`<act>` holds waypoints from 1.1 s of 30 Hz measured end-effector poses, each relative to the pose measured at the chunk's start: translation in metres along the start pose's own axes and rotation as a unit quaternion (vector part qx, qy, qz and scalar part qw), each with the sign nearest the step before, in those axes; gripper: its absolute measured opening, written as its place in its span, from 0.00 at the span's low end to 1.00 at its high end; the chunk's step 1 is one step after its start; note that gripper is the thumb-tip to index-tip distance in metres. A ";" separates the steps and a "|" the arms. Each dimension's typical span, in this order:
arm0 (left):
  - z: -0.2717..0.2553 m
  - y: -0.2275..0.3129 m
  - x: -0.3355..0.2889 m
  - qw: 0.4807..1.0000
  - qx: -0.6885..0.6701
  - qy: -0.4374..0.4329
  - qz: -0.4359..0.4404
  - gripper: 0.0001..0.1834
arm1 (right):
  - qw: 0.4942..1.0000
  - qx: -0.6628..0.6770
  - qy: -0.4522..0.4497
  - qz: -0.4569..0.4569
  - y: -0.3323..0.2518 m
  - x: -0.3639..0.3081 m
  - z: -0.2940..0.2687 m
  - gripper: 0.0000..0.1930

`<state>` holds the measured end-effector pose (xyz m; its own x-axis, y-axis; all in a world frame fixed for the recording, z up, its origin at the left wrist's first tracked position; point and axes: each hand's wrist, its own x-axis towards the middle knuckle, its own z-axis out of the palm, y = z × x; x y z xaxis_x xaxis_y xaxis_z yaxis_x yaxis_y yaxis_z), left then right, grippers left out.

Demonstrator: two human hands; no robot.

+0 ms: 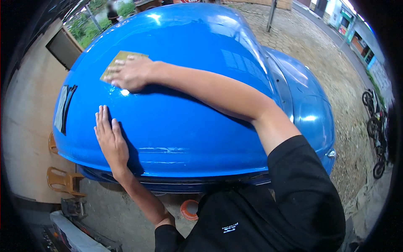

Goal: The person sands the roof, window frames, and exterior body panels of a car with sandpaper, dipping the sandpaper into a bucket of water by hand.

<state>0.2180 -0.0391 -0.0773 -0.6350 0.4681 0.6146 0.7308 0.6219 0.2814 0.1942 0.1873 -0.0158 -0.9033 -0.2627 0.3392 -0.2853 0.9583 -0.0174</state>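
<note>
The wet, glossy blue car roof (189, 113) spreads out in front of me. My right hand (133, 73) lies flat over a yellowish sheet of sandpaper (122, 55), pressing it against the roof. The sheet's far corner and edges show past the fingers; its middle is hidden under the palm. Nearer to me and lower, my left hand (111, 134) rests on the roof with straight fingers and nothing in it. A grey patch with a black edge (64, 110) is at the roof's left end; I cannot tell what it is.
Below the near edge stands an orange bucket (189, 209). Brown chairs (63, 181) are at the left by a pale wall (29, 113). Motorbikes (375, 130) stand at the far right. A person (112, 14) is beyond the roof, near a post (272, 16).
</note>
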 end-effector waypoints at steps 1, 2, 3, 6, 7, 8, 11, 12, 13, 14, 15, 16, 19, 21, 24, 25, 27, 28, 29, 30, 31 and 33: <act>0.001 -0.003 0.000 1.000 -0.001 0.001 0.001 0.28 | 1.000 0.003 0.007 -0.026 -0.008 -0.019 0.002 0.27; 0.001 -0.006 -0.002 1.000 -0.001 0.003 -0.001 0.28 | 0.998 0.006 0.014 -0.055 -0.018 -0.045 0.003 0.26; 0.001 -0.006 -0.002 1.000 0.002 0.003 0.000 0.28 | 0.998 0.000 0.019 -0.066 -0.025 -0.075 -0.002 0.26; -0.006 -0.001 -0.004 1.000 0.001 0.008 -0.007 0.28 | 0.995 -0.006 0.072 -0.066 -0.045 -0.172 -0.019 0.24; -0.007 -0.001 -0.004 1.000 0.010 0.006 -0.018 0.28 | 0.997 -0.008 0.062 -0.046 -0.050 -0.199 -0.026 0.23; -0.004 0.002 -0.003 1.000 0.008 0.005 -0.019 0.28 | 0.998 -0.012 0.050 -0.026 -0.052 -0.226 -0.036 0.23; 0.000 0.008 -0.001 1.000 0.006 0.002 -0.014 0.28 | 0.999 -0.032 0.028 0.024 -0.064 -0.287 -0.049 0.23; 0.003 0.003 -0.003 1.000 0.009 -0.002 -0.020 0.28 | 0.998 -0.031 0.006 0.045 -0.068 -0.302 -0.046 0.23; 0.002 -0.001 -0.003 1.000 0.012 -0.004 -0.026 0.28 | 0.997 -0.031 -0.015 0.066 -0.073 -0.314 -0.046 0.24; 0.001 -0.003 -0.003 1.000 0.012 -0.004 -0.027 0.28 | 0.997 -0.031 -0.015 0.065 -0.078 -0.330 -0.045 0.24; -0.001 -0.004 -0.005 0.999 0.013 -0.006 -0.030 0.29 | 0.995 -0.053 -0.017 0.082 -0.083 -0.346 -0.042 0.24; 0.000 -0.001 -0.004 0.999 0.008 -0.006 -0.031 0.29 | 0.991 -0.082 -0.020 0.103 -0.088 -0.361 -0.043 0.24; -0.001 0.005 -0.003 1.000 0.019 0.000 -0.025 0.30 | 0.985 -0.106 0.011 0.137 -0.095 -0.381 -0.032 0.24; 0.000 0.012 -0.004 0.999 0.038 0.002 -0.027 0.30 | 0.981 -0.093 0.001 0.171 -0.090 -0.368 -0.039 0.24; -0.002 0.023 -0.007 0.997 0.071 -0.011 -0.024 0.30 | 0.975 -0.035 0.024 0.218 -0.067 -0.316 -0.052 0.23; -0.005 0.029 -0.008 0.996 0.085 -0.032 -0.014 0.30 | 0.976 -0.032 0.041 0.214 -0.052 -0.296 -0.056 0.23; -0.002 0.041 -0.007 0.995 0.074 -0.060 0.023 0.30 | 0.982 -0.030 0.087 0.166 -0.006 -0.261 -0.050 0.23; -0.006 0.045 -0.007 0.995 0.080 -0.058 0.022 0.30 | 0.983 -0.034 0.087 0.156 0.012 -0.235 -0.045 0.24; -0.006 0.053 -0.005 0.992 0.087 -0.077 0.051 0.29 | 0.984 -0.041 0.085 0.150 0.032 -0.211 -0.042 0.24; -0.007 0.057 -0.003 0.988 0.096 -0.096 0.079 0.29 | 0.985 -0.033 0.078 0.147 0.051 -0.186 -0.034 0.25; -0.006 0.059 0.000 0.987 0.096 -0.094 0.088 0.30 | 0.987 -0.025 0.072 0.144 0.067 -0.159 -0.030 0.26; 0.001 0.065 0.005 0.986 0.102 -0.096 0.092 0.30 | 0.984 -0.022 0.016 0.178 0.093 -0.117 -0.033 0.27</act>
<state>0.2623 0.0044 -0.0565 -0.5472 0.6829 0.4841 0.7845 0.6201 0.0120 0.2844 0.3109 -0.0259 -0.9327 0.0926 0.3486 0.0615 0.9932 -0.0991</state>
